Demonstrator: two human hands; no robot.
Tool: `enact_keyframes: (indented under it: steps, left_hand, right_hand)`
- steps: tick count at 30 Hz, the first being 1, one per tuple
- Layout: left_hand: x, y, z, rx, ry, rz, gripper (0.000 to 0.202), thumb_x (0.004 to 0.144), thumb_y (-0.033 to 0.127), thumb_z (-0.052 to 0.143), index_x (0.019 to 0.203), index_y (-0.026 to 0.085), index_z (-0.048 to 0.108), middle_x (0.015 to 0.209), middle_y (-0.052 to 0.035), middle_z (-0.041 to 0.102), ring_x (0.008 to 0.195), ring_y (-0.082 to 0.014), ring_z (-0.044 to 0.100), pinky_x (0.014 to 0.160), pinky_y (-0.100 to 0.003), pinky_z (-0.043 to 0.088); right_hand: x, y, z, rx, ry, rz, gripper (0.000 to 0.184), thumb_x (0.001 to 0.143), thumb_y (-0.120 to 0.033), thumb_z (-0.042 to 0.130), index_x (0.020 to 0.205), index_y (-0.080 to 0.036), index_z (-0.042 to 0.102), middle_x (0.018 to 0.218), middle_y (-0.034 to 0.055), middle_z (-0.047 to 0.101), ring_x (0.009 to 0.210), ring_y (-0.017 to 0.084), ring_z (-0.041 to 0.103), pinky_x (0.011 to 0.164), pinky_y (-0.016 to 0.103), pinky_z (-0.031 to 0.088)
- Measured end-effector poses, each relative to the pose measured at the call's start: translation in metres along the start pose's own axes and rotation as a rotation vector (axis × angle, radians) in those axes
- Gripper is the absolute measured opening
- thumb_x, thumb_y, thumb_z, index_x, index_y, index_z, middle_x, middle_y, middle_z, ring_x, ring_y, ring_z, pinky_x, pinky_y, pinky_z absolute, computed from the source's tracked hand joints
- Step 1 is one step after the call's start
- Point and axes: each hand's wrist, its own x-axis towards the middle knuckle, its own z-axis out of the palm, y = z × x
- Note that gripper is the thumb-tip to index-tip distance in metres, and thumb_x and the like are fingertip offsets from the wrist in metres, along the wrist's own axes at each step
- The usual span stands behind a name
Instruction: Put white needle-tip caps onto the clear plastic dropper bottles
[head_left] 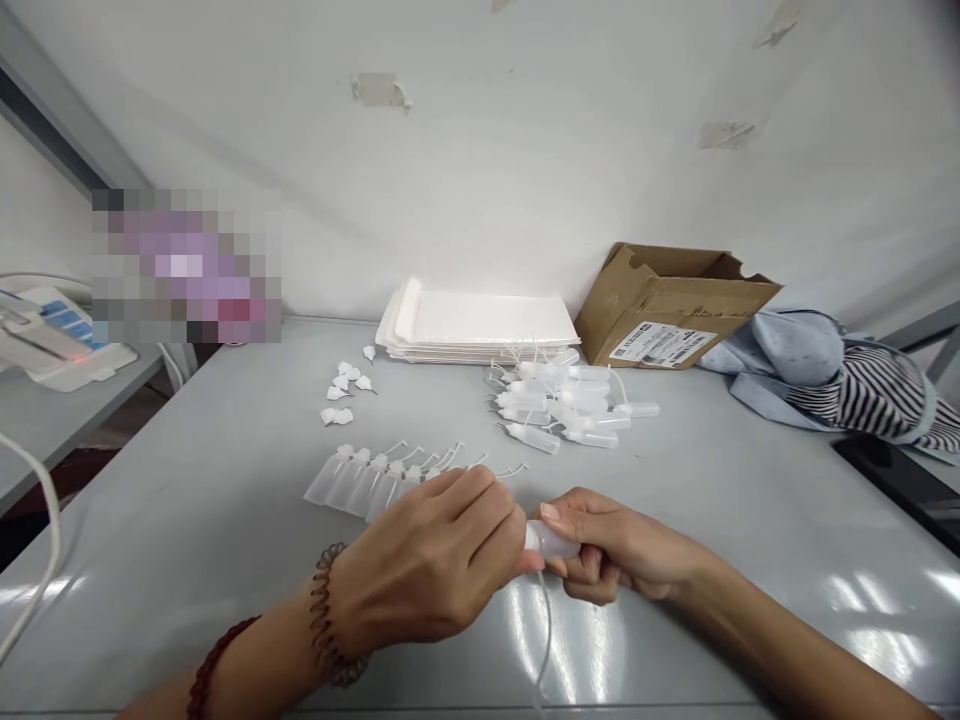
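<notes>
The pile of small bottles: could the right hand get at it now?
Likely yes: nothing seems to stand between the right hand and the pile, though that hand may have to release the bottle it holds.

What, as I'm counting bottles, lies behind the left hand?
Part of a row of bottles shows behind the left hand. The hand covers the row's right end, so the full count is hidden.

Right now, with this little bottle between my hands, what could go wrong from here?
The small translucent plastic bottle could slip or get squeezed, as your right hand pinches its body and your left hand grips its white end. Your left hand also hides part of the row of translucent plastic bottles, so a careless swing might knock them out of line. The thin pale strand trailing toward you could snag.
</notes>
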Motion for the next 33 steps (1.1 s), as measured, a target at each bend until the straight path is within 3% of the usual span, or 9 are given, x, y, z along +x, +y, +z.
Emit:
enact_keyframes:
  steps: [3,7,11,13,15,18,24,29,33]
  left_hand:
    - [0.000,-0.003,0.004,0.033,-0.032,0.000,0.019,0.090,0.019,0.050,0.073,0.013,0.053,0.065,-0.0020,0.051,0.061,-0.0165,0.044,0.053,-0.030,0.040]
    - [-0.004,-0.018,0.007,0.069,-0.097,-0.091,0.025,0.092,0.016,0.045,0.067,0.015,0.051,0.061,-0.0012,0.049,0.058,-0.0155,0.042,0.050,-0.028,0.035]
    - [-0.012,-0.041,0.003,0.096,-0.148,-0.255,0.020,0.093,0.018,0.042,0.081,0.012,0.057,0.069,-0.0037,0.055,0.064,-0.0166,0.047,0.056,-0.029,0.039]
    - [-0.016,-0.050,-0.001,0.112,-0.137,-0.316,0.020,0.093,0.018,0.042,0.083,0.011,0.058,0.069,-0.0037,0.056,0.064,-0.0165,0.049,0.056,-0.028,0.040]
    - [-0.018,-0.055,-0.003,0.124,-0.123,-0.353,0.019,0.092,0.018,0.043,0.083,0.011,0.058,0.068,-0.0036,0.056,0.065,-0.0167,0.050,0.057,-0.028,0.040]
    - [-0.020,-0.058,-0.005,0.126,-0.114,-0.392,0.018,0.092,0.019,0.044,0.086,0.011,0.059,0.068,-0.0032,0.057,0.066,-0.0170,0.051,0.057,-0.028,0.041]
    - [-0.026,-0.068,-0.010,0.148,-0.116,-0.507,0.019,0.092,0.023,0.043,0.089,0.014,0.059,0.071,-0.0031,0.061,0.070,-0.0177,0.054,0.061,-0.028,0.042]
    - [-0.034,-0.090,-0.032,0.254,-0.114,-0.846,0.023,0.090,0.031,0.042,0.088,0.018,0.061,0.079,-0.0036,0.064,0.079,-0.0198,0.058,0.063,-0.027,0.042]
    - [-0.047,-0.105,-0.052,0.300,-0.233,-1.009,0.029,0.091,0.036,0.038,0.090,0.017,0.060,0.085,-0.0059,0.066,0.082,-0.0236,0.056,0.068,-0.031,0.040]
  right_hand:
    - [-0.004,-0.006,-0.003,-0.156,0.101,0.009,0.042,0.089,-0.049,0.047,0.064,-0.015,0.050,0.044,-0.0109,0.026,0.039,0.004,0.017,0.038,0.020,0.012]
    - [-0.018,-0.020,-0.009,-0.536,0.357,-0.099,0.041,0.090,-0.051,0.045,0.070,-0.015,0.052,0.054,-0.0064,0.034,0.048,0.007,0.029,0.046,0.022,0.024]
    - [-0.030,-0.029,-0.029,-0.773,0.879,-0.374,0.042,0.091,-0.052,0.040,0.070,-0.017,0.051,0.059,-0.0040,0.036,0.052,0.010,0.034,0.049,0.025,0.029]
    - [-0.031,-0.029,-0.042,-0.945,1.154,-0.489,0.036,0.091,-0.049,0.043,0.081,-0.018,0.058,0.064,-0.0010,0.046,0.056,0.013,0.042,0.051,0.026,0.033]
    - [-0.028,-0.028,-0.056,-1.171,1.296,-0.635,0.029,0.092,-0.042,0.043,0.097,-0.019,0.061,0.079,0.0039,0.058,0.067,0.017,0.051,0.057,0.028,0.040]
    - [-0.018,-0.025,-0.072,-1.475,1.358,-0.773,0.030,0.094,-0.031,0.039,0.116,-0.022,0.059,0.097,0.0089,0.061,0.084,0.022,0.054,0.069,0.035,0.044]
    - [-0.004,-0.017,-0.088,-1.640,1.318,-0.796,0.031,0.091,-0.020,0.045,0.118,-0.026,0.060,0.107,0.0095,0.061,0.089,0.024,0.053,0.078,0.042,0.042]
    - [-0.005,-0.012,-0.091,-1.687,1.315,-0.834,0.030,0.091,-0.017,0.045,0.115,-0.024,0.061,0.107,0.0098,0.062,0.094,0.024,0.056,0.078,0.041,0.043]
    - [-0.007,-0.013,-0.092,-1.722,1.310,-0.838,0.028,0.090,-0.015,0.046,0.112,-0.022,0.061,0.106,0.0108,0.062,0.096,0.026,0.057,0.080,0.044,0.043]
